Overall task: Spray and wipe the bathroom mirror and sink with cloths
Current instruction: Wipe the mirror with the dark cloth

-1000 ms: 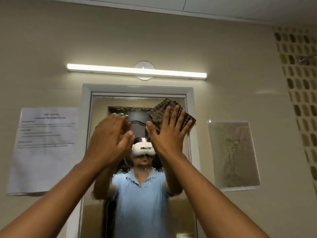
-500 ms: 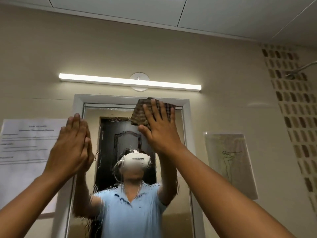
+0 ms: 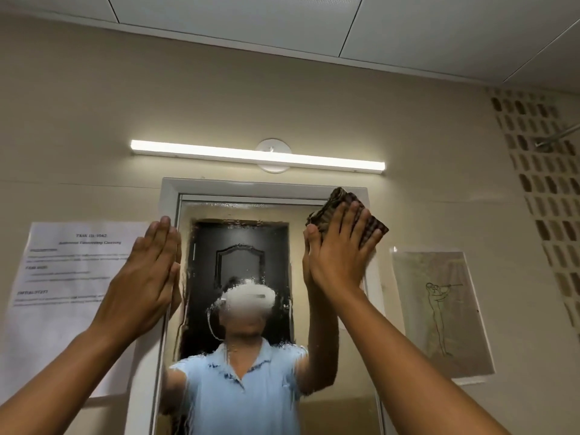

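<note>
A beige wall point(image 3: 282, 98) fills most of the view, meeting a white panelled ceiling point(image 3: 408, 23) along a pale cornice at the top. A long lit tube lamp point(image 3: 257, 157) runs across the wall on a round white mount point(image 3: 273, 146), with a printed paper sheet point(image 3: 62, 277) fixed lower on the left and a line drawing of a standing figure in a clear sleeve point(image 3: 439, 312) lower on the right. At the far right a strip of dark oval mosaic tiles point(image 3: 546, 183) runs down the wall, and a grey metal pipe point(image 3: 558, 138) juts in from the edge beside it.
</note>
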The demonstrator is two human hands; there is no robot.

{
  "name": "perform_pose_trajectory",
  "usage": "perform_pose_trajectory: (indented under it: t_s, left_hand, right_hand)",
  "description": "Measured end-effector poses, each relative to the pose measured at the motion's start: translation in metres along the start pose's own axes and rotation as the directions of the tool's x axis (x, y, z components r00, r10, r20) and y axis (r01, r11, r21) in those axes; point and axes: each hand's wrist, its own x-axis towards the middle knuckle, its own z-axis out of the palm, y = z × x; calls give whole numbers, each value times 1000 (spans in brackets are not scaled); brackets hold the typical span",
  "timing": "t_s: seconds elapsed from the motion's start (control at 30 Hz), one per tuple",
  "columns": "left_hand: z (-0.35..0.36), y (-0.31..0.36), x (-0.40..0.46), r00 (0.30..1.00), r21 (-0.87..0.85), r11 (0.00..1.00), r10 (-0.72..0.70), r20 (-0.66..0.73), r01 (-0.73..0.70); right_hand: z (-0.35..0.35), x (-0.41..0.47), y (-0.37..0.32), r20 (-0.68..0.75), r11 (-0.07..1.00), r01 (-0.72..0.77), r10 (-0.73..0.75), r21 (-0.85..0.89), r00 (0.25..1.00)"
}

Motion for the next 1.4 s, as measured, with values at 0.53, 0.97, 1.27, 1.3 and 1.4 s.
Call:
perform_pose_trajectory:
  t_s: [0.53, 0.97, 1.27, 1.3, 1.4]
  left_hand:
    - [7, -1, -8, 995, -32, 996, -89, -35, 88]
    - [10, -5, -9, 994, -54, 993, -104, 12, 105]
    - [3, -7, -9, 996, -100, 991, -86, 15, 87]
    - [2, -8, -9, 997, -110, 991, -80, 18, 81]
    - [-3, -9, -9, 997, -136, 988, -67, 31, 70]
  right_hand:
    - [16, -9, -179, 88, 757, 653, -653, 40, 752]
    - [0, 0, -55, 49, 956, 288, -291, 59, 955]
    - [12, -12, -116, 33, 932, 350, -354, 97, 935]
    - [13, -14, -131, 41, 902, 421, -426, 93, 904]
    - [17, -20, -165, 71, 825, 561, -564, 63, 822]
